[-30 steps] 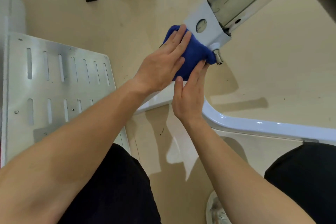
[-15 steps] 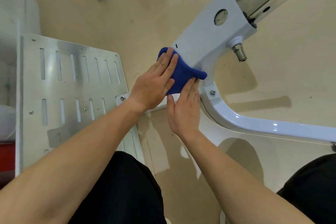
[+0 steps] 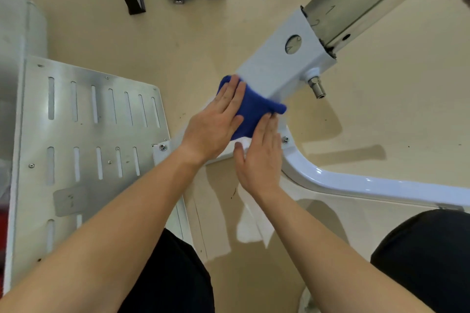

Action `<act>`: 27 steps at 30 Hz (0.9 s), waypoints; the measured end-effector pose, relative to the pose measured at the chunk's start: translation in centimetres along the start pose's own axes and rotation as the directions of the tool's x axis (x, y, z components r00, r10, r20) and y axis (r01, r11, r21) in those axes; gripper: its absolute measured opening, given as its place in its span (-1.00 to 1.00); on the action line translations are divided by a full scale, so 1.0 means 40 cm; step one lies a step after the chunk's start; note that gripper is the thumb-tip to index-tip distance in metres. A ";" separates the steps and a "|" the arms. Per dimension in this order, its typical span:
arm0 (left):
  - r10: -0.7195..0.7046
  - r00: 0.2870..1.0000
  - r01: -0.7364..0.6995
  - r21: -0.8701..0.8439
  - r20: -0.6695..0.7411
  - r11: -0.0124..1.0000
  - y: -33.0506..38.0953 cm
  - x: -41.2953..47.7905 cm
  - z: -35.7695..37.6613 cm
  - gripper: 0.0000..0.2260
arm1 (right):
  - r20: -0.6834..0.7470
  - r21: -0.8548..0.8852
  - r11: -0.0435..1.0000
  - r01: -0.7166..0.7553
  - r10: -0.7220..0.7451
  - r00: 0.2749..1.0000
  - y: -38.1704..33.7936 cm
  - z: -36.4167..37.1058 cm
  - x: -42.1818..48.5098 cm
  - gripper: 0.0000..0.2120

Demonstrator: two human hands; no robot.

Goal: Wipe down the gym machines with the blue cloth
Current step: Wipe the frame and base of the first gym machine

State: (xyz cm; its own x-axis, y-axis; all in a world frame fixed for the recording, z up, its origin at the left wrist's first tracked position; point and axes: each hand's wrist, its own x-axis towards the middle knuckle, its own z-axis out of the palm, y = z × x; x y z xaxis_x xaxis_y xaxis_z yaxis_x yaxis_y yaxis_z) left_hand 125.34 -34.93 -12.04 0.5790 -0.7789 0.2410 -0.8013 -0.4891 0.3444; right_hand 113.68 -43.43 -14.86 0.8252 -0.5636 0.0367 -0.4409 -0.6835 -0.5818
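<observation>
The blue cloth (image 3: 254,109) wraps the lower end of the white machine post (image 3: 277,68), pressed flat beneath the left hand (image 3: 213,127)'s straight, close-set fingers (image 3: 229,96) and touching the right hand (image 3: 259,160)'s straight fingertips (image 3: 267,121).

The left hand (image 3: 213,127) and right hand (image 3: 259,160) have slid the blue cloth (image 3: 251,107) down the white post (image 3: 277,66), away from its pin (image 3: 316,87).

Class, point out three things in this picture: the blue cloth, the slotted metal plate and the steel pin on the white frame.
Blue cloth (image 3: 256,107): head view, on its uncovered middle fold.
Slotted plate (image 3: 84,134): head view, bare metal between slot rows.
Steel pin (image 3: 316,87): head view, on its shaft.
</observation>
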 end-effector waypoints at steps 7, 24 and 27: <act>-0.115 0.990 0.114 -0.009 -0.081 0.993 0.050 0.005 -0.015 -0.47 | -0.005 0.045 0.999 0.022 -0.021 1.000 -0.019 -0.076 -0.004 -0.16; 0.011 0.956 -0.080 -0.227 -0.292 0.971 0.289 0.245 -0.290 -0.79 | -0.280 0.461 0.885 0.064 0.077 0.957 -0.072 -0.399 0.042 -0.41; -0.010 0.960 -0.081 -0.311 -0.281 0.947 0.336 0.308 -0.273 -0.77 | -0.290 0.409 0.913 -0.007 0.137 0.947 -0.059 -0.431 0.090 -0.44</act>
State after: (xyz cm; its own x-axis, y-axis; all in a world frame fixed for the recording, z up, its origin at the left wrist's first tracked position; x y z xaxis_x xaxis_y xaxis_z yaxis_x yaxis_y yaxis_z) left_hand 123.34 -46.80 5.48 0.6061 -0.6322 0.4827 -0.7588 -0.2777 0.5892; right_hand 111.59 -51.86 0.66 0.6192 -0.7618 0.1907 -0.2636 -0.4304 -0.8633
